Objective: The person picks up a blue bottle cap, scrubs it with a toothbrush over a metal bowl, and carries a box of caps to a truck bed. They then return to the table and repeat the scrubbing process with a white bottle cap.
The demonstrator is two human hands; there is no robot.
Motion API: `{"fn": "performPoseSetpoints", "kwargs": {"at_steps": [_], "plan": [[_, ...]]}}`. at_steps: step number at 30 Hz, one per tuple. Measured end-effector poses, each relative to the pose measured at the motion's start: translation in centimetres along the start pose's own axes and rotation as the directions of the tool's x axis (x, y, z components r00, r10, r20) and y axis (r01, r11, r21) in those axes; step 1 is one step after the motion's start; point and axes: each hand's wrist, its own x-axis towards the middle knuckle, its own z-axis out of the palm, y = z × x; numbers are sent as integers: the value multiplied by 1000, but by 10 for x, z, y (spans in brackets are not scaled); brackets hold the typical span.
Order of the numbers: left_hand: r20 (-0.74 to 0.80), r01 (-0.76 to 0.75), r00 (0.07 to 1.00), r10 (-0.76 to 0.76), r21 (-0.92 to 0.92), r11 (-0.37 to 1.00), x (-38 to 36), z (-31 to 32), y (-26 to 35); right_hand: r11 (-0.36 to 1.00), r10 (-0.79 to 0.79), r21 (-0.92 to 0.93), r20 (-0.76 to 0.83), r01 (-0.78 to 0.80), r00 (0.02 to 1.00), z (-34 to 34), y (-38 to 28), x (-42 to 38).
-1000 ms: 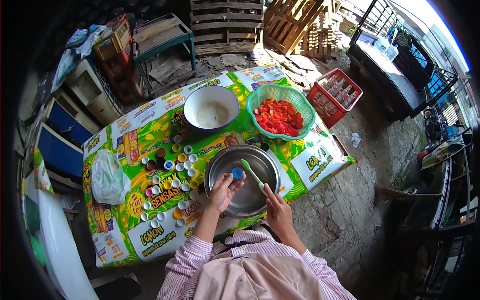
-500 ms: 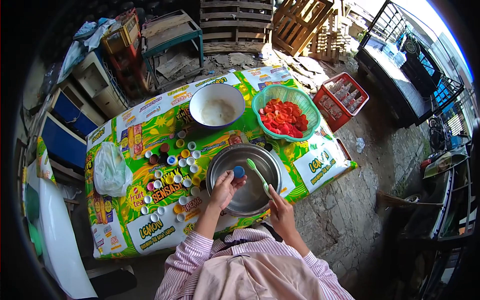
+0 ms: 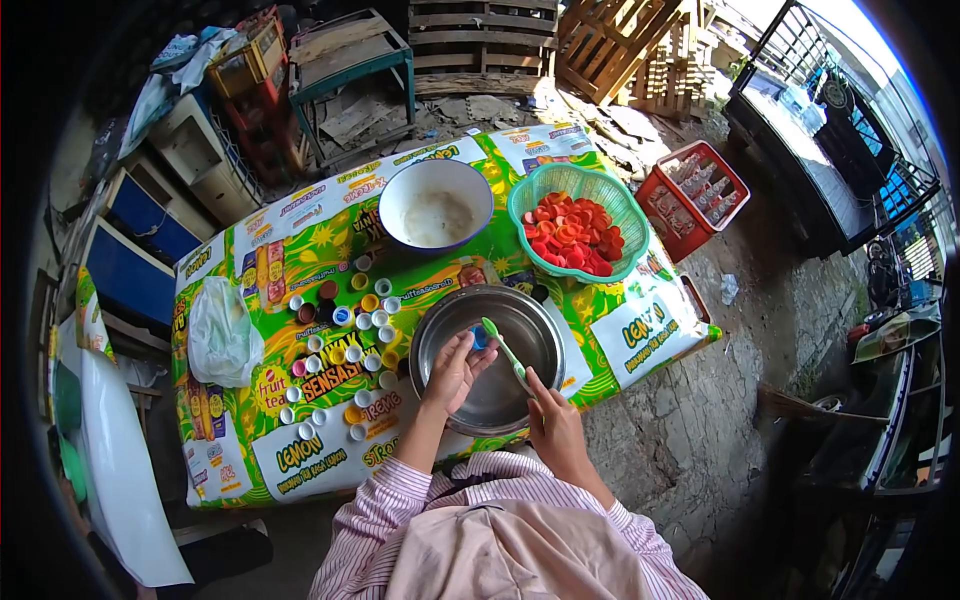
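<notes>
Over the steel basin (image 3: pixel 427 395), my left hand (image 3: pixel 451 378) pinches a blue bottle cap (image 3: pixel 480 341). My right hand (image 3: pixel 556 425) is closed round the handle of a green toothbrush (image 3: pixel 512 360), whose head touches or overlaps the cap. Loose caps (image 3: pixel 354 354), white, yellow, brown and a few other colours, lie on the green printed table cover (image 3: pixel 330 425) left of the basin. Behind the basin stands a white enamel bowl (image 3: pixel 436 205) with cloudy contents. A teal plastic basket (image 3: pixel 637 226) holds red caps (image 3: pixel 572 235).
A crumpled white plastic bag (image 3: pixel 220 333) lies at the table's left. Beyond the right side stands a red crate (image 3: pixel 690 190) of bottles. Wooden pallets (image 3: pixel 483 45), a teal-framed table (image 3: pixel 345 60) and a dark truck bed (image 3: pixel 800 130) are farther back.
The toothbrush head has moved left onto the blue cap, and my right hand has shifted slightly left and down. The cap has turned in my left hand. The view has shifted a little.
</notes>
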Motion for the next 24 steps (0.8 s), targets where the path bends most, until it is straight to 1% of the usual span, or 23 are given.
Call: {"fn": "performPoseSetpoints", "kwargs": {"at_steps": [1,3,4,5,6,10,11,13,15,16,18,20,22,23,24], "plan": [[-3,2,1000,-2,0,1000,0,-1,1,998,-39,-44,-36,38,999,-1,2,0],[-9,101,994,-105,-191,976,2,-3,2,996,-65,-56,-22,63,998,-5,-2,-1],[-11,103,994,-107,-190,976,2,-5,2,994,-89,-69,-10,89,996,-8,-5,-3],[6,101,995,-102,-198,975,3,-8,0,986,-82,-138,48,88,995,-8,-8,-4],[24,99,995,-96,-205,974,3,-10,0,987,-78,-137,48,84,996,-8,-5,-4],[23,68,998,-65,-128,989,5,-11,-3,992,-35,-123,11,36,999,-7,-1,-3],[23,67,998,-65,-128,990,5,-11,-2,993,-49,-104,37,52,998,-6,-2,-5],[7,41,999,-40,-61,997,4,-7,2,994,-62,-87,64,68,996,-6,-2,-4],[13,38,999,-37,-56,998,4,-9,-1,994,-11,-112,27,14,1000,-8,1,-1],[20,34,999,-34,-48,998,4,-10,-1,994,-12,-112,28,15,1000,-7,0,-2],[16,15,1000,-14,-58,998,3,-6,2,996,-68,-47,50,71,996,-2,-3,-7],[12,-6,1000,7,-70,998,2,-6,3,997,-57,-52,31,59,998,-4,1,-5],[26,19,1000,-18,-30,999,0,-10,1,997,-45,-55,15,45,999,-4,0,-6],[31,25,999,-23,-73,997,0,-11,0,998,-50,-47,8,50,999,-4,-3,-7],[31,24,999,-21,-72,997,-1,-9,2,998,-55,-40,2,55,998,-5,-6,-8]]}}
